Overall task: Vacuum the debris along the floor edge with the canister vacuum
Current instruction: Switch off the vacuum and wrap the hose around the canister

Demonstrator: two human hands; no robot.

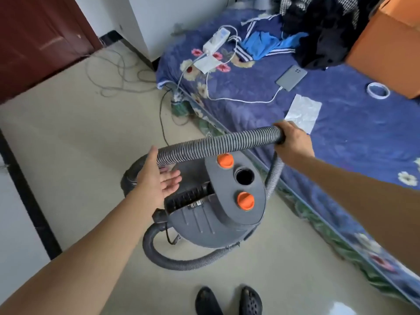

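One hose point(216, 144): right hand point(293, 142) grips its end, left hand point(156, 178) spread open beside it. A hard pull might tip the vacuum point(204, 226) over.

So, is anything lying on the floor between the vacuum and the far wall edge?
Yes. Grey cable loops lie on the floor before that edge, and a black cord trails from the bed corner toward the canister vacuum.
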